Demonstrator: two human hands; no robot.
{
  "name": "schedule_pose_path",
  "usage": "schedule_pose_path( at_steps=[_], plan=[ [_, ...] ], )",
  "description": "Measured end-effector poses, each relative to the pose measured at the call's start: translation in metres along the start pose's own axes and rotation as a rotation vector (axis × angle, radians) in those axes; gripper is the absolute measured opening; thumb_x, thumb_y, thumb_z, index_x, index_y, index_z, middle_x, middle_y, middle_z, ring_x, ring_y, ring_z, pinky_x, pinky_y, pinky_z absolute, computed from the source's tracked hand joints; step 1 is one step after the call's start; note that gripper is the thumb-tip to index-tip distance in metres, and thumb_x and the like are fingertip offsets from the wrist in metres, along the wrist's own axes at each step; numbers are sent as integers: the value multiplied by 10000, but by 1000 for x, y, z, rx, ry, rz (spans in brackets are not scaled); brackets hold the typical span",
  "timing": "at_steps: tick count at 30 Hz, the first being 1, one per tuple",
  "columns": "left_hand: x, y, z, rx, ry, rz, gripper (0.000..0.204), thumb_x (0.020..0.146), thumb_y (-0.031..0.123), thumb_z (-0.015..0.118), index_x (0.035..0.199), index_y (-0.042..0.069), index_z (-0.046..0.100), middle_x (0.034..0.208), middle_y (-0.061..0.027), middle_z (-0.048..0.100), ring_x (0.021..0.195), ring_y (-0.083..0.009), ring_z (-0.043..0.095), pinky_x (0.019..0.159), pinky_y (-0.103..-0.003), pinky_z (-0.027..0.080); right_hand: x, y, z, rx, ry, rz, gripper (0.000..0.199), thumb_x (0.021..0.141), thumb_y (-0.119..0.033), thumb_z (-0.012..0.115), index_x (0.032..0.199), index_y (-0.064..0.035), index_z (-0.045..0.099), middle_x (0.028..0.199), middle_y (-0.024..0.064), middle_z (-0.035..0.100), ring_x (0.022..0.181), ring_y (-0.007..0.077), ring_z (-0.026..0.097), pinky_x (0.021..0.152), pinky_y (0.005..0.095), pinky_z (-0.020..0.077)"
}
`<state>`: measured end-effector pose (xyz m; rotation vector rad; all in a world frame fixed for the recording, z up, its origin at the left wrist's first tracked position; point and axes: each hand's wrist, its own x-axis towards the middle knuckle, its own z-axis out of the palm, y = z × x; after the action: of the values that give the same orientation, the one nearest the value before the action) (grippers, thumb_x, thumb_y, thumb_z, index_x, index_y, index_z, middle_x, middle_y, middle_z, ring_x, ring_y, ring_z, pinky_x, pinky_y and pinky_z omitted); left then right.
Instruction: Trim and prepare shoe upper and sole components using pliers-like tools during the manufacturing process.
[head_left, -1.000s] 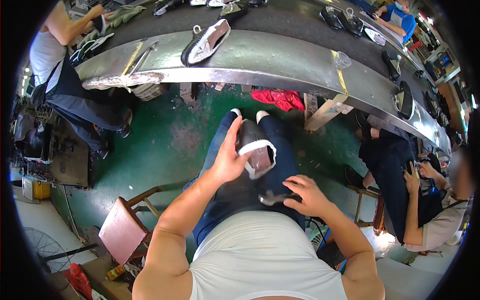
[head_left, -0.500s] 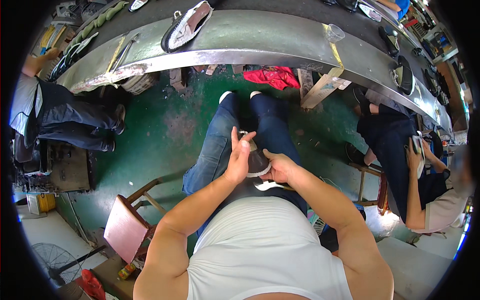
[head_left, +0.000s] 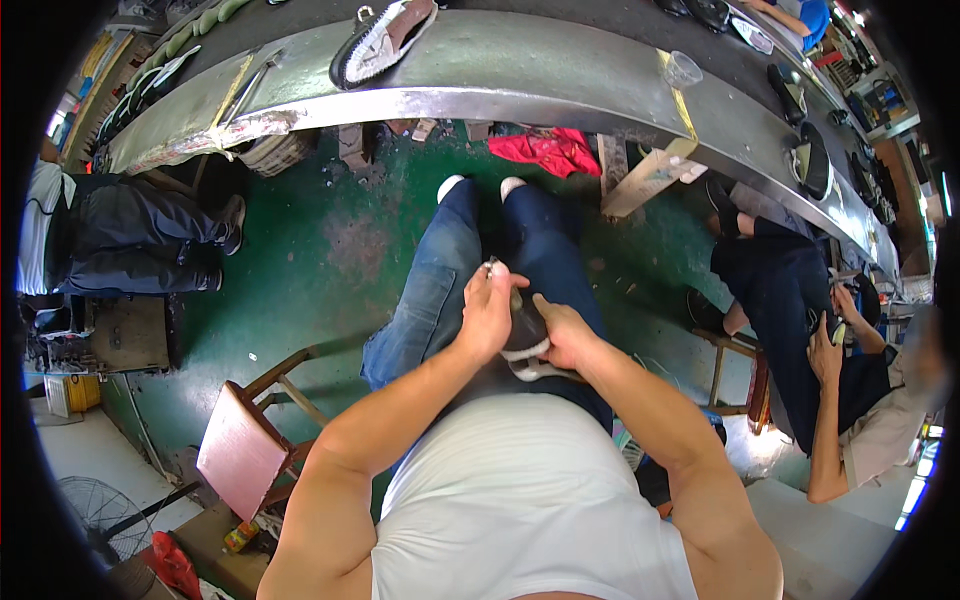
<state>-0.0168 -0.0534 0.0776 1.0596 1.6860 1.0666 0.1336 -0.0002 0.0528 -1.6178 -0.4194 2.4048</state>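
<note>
Above my lap I hold a dark brown shoe (head_left: 524,332) with a pale stitched edge. My left hand (head_left: 487,315) is closed on its far left side, fingers bent over the opening near a small shiny piece. On the other side, my right hand (head_left: 566,336) grips the shoe's right edge, thumb on top and the other fingers partly hidden beneath. Just below the shoe, a whitish curved piece (head_left: 538,371) rests at my lap; I cannot make out what it is.
A metal-edged bench (head_left: 540,58) runs across ahead, bearing a white-lined shoe (head_left: 385,45), a clear plastic cup (head_left: 683,70) and more shoes. A wooden stool (head_left: 240,450) stands at left, near a fan (head_left: 100,520). Seated people work on both sides. Red cloth (head_left: 545,152) lies under the bench.
My left hand's raised fingers have bent down onto the shoe, and the shoe has turned slightly. My right hand has shifted a little. The person at right has lowered the piece in their hands.
</note>
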Motion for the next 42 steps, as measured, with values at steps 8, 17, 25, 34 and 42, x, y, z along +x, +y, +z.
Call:
schedule_pose_path(
  at_steps=[8,17,25,34,42],
  plan=[
    [-11,0,23,-259,197,127,401,974,131,588,1354,32,506,1279,-181,540,1199,-250,507,1028,-344,414,-16,-23,-20,152,-92,-172,411,1053,-346,498,1145,46,577,1058,150,654,930,270,674,847,446,558],
    [6,9,-31,-665,-49,-566,526,906,-9,630,1387,40,423,937,-54,569,680,-102,517,510,-231,405,-22,-22,-9,-29,4,-195,447,1059,-342,479,1211,68,576,1127,178,663,952,284,687,832,453,577],
    [7,7,-65,-23,-162,-101,515,1025,256,526,1485,67,392,1258,-171,527,1112,-270,522,881,-341,456,-2,-22,-19,276,-149,-65,425,1068,-344,455,1236,33,554,1174,177,650,1012,303,671,921,495,547],
    [32,-11,23,-197,6,-65,591,1058,521,292,1158,98,692,1460,-231,404,1405,-390,316,1173,-426,241,20,-9,-12,231,-60,23,357,1091,-352,381,1114,-64,591,1008,84,674,893,231,671,818,436,567],
    [39,-9,37,-132,110,11,620,1066,483,288,944,50,714,1282,-207,491,1207,-326,479,1078,-383,349,26,-9,-16,119,-26,-11,392,1087,-405,362,1175,-78,558,1025,95,659,890,249,673,788,472,574]
  ],
)
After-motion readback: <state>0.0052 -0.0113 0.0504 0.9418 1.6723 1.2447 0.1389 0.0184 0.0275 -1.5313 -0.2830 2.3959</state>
